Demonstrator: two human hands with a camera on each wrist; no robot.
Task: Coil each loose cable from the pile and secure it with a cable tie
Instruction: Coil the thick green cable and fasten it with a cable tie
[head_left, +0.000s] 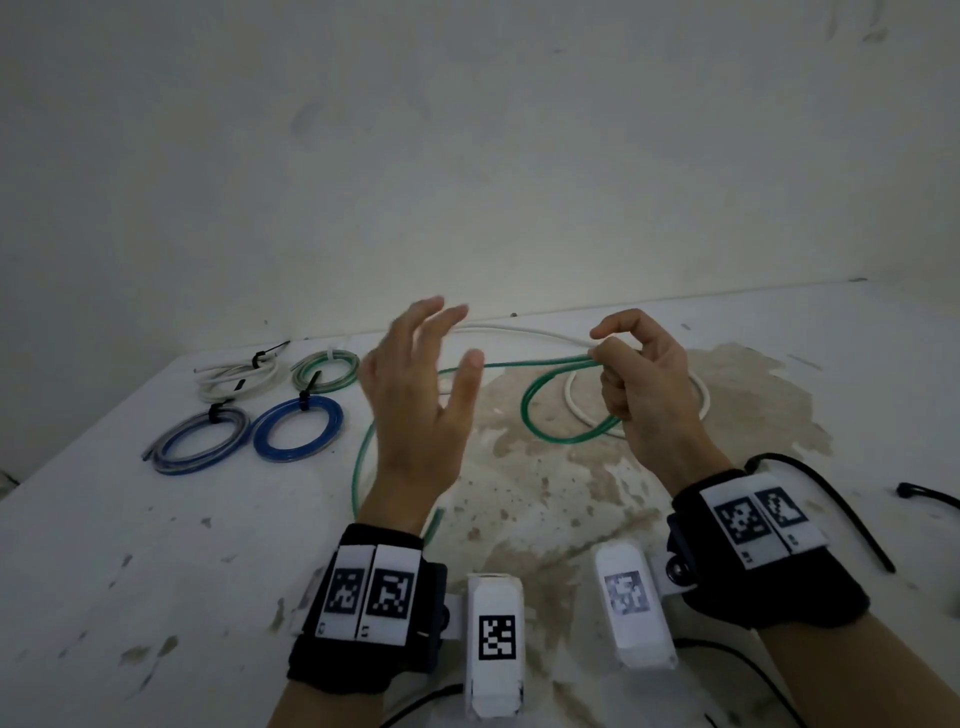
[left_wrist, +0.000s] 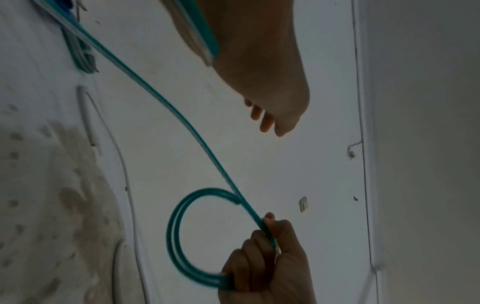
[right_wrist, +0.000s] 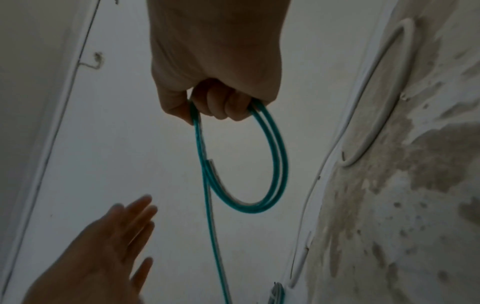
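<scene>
My right hand (head_left: 605, 345) grips a small double loop of the green cable (head_left: 527, 415) above the table, with the fingers curled round both turns (right_wrist: 275, 156). The rest of the green cable (left_wrist: 182, 121) trails left past my left hand and down onto the table. My left hand (head_left: 454, 335) hovers beside it with fingers spread, holding nothing; its straight fingers (right_wrist: 135, 214) show in the right wrist view. A loose white cable (head_left: 519, 330) lies on the table behind and under the green loop.
Several tied coils lie at the back left: a white coil (head_left: 239, 379), a green-and-white coil (head_left: 327, 369), a grey-blue coil (head_left: 202, 439) and a blue coil (head_left: 297, 428). Black cable ties (head_left: 924, 493) lie at the right edge. The white table (head_left: 104, 545) is stained in the middle.
</scene>
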